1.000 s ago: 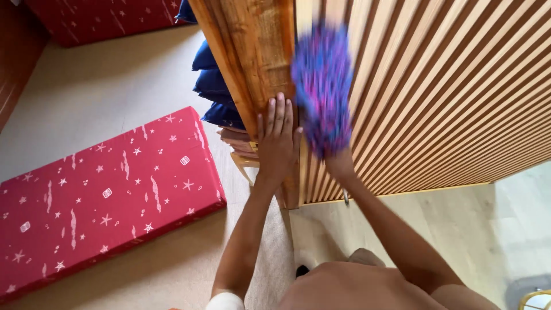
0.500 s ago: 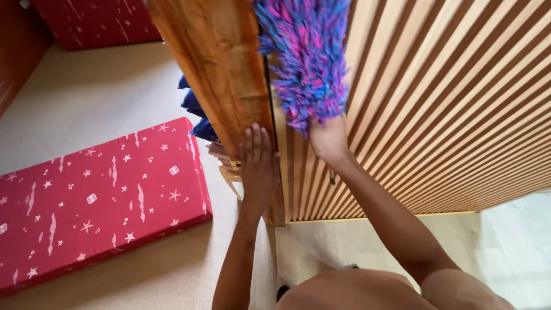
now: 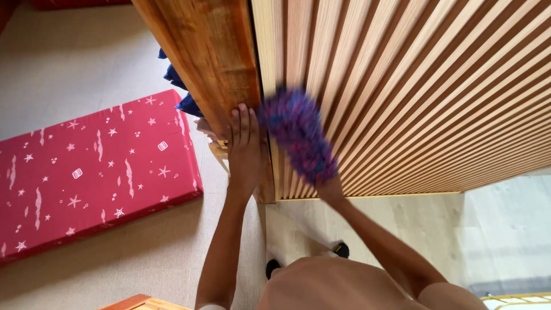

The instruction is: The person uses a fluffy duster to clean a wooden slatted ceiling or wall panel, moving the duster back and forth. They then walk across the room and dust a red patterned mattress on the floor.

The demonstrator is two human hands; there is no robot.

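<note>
Head view: the person looks steeply down along a wall. The left hand [image 3: 245, 150] lies flat against the lower edge of a thick brown wooden panel [image 3: 209, 54], fingers stretched out and released, palm pressed to the wood just left of centre of the frame. It grips nothing; it only braces.

The right hand [image 3: 329, 188] is clenched around the handle of a fluffy purple-and-blue duster [image 3: 297, 133], whose blurred head lies against the pale slatted wall [image 3: 413, 86], just right of the wooden panel's edge and just beside the left hand's fingertips. The handle itself is hidden inside the fist.

Half a second earlier the duster's head stood high along the slats, at the top edge of the frame, above the right hand; now it has come down to the middle of the frame, level with the left hand. A second ago it sat at about this lower height as well, so the head is sweeping up and down the slats beside the panel's edge, and the motion blur fits a quick stroke. The left hand has kept its place on the wood throughout.

At the left of the frame a red mattress with a white star pattern [image 3: 86, 172] lies on the pale carpet [image 3: 74, 57]. Dark blue cloth [image 3: 186, 103] peeks out from behind the panel. Lower right, a light wooden floor [image 3: 402, 221] meets the wall.
</note>
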